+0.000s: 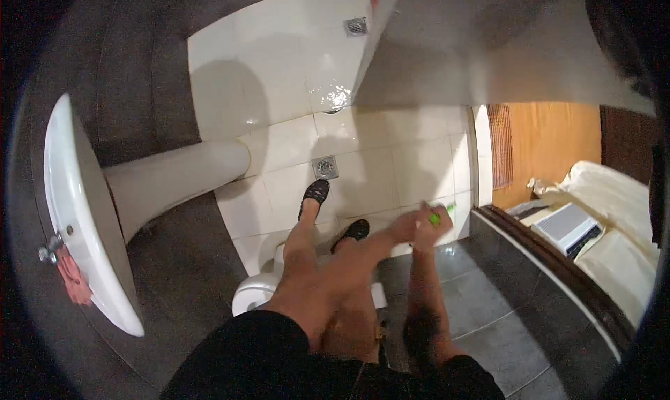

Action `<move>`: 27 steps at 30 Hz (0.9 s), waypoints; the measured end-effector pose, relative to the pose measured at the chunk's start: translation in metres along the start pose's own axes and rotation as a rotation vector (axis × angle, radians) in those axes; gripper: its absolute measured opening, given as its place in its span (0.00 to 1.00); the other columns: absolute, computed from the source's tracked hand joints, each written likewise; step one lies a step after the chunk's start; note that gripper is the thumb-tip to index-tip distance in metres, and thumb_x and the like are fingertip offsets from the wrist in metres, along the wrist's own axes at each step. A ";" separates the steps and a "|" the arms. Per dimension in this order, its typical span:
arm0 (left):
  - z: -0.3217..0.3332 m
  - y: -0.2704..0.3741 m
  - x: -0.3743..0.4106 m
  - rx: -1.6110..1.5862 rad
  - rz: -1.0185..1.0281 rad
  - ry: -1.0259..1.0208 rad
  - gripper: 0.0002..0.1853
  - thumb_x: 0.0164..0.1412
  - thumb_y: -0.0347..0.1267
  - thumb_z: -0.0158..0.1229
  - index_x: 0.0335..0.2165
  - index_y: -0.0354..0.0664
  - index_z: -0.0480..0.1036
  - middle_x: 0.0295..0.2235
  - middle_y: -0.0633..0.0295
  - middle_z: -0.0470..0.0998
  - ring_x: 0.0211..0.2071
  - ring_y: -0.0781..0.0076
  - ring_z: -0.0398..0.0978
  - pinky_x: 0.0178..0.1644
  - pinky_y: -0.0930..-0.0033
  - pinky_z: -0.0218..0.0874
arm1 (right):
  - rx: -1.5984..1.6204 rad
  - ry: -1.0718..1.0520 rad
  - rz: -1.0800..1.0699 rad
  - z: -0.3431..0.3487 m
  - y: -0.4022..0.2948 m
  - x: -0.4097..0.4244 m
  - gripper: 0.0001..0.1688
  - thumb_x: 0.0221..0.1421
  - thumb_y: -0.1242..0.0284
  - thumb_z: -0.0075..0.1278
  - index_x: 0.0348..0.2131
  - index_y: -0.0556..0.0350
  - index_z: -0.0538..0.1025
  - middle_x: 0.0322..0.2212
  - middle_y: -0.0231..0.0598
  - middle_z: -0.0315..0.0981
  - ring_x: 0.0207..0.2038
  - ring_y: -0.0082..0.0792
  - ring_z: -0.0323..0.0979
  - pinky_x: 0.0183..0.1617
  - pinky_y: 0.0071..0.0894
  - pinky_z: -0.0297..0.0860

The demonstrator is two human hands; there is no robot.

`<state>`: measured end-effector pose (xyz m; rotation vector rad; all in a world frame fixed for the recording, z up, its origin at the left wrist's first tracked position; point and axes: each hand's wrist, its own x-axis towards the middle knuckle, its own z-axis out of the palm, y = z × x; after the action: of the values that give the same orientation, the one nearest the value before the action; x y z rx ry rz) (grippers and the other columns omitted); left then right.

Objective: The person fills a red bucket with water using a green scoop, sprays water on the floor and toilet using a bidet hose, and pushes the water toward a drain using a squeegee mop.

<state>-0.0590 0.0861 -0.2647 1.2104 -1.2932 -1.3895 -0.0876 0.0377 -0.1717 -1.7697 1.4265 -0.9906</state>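
My right hand (432, 232) is closed around a small bright-green object (435, 219), blurred and mostly hidden by the fingers. Reaching across from the left, my left hand (405, 228) meets the right hand at its fingers and wrist side. Whether the left hand also grips the green object cannot be made out. Both hands are in front of me to the right, above the white tiled floor (361, 183). Below my arms are my feet in black perforated shoes (315, 192).
A white pedestal washbasin (78, 201) stands at left, a pink cloth (75, 279) by its tap (51, 249). A toilet (254, 295) is beside my legs. Floor drains (325, 167) break the wet tiles. A grey panel (471, 49) crosses the upper right. Beyond a ledge (555, 264) lies a slatted white unit (568, 227).
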 end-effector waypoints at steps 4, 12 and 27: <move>-0.119 0.010 -0.060 0.166 -0.201 0.153 0.16 0.51 0.38 0.50 0.36 0.40 0.65 0.32 0.58 0.68 0.38 0.68 0.66 0.37 0.72 0.61 | 0.316 0.131 0.094 0.099 -0.108 -0.012 0.09 0.32 0.80 0.50 0.11 0.58 0.65 0.09 0.34 0.60 0.15 0.28 0.59 0.20 0.26 0.56; -0.235 0.077 -0.098 0.473 -0.277 0.290 0.16 0.58 0.42 0.43 0.37 0.41 0.64 0.28 0.61 0.67 0.31 0.76 0.66 0.31 0.81 0.60 | 0.566 -0.049 -0.272 0.145 -0.235 -0.005 0.09 0.28 0.77 0.52 0.11 0.53 0.64 0.10 0.35 0.60 0.17 0.36 0.62 0.27 0.33 0.60; 0.134 0.046 -0.013 0.165 0.047 -0.259 0.09 0.50 0.32 0.54 0.32 0.41 0.69 0.31 0.65 0.69 0.32 0.74 0.67 0.38 0.76 0.58 | -0.552 -0.405 -0.060 -0.140 0.042 -0.041 0.12 0.25 0.68 0.54 0.14 0.54 0.68 0.14 0.36 0.64 0.19 0.38 0.64 0.26 0.37 0.61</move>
<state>-0.1902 0.1160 -0.2188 1.1261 -1.6335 -1.4643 -0.2340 0.0657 -0.1437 -2.2523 1.4664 -0.2320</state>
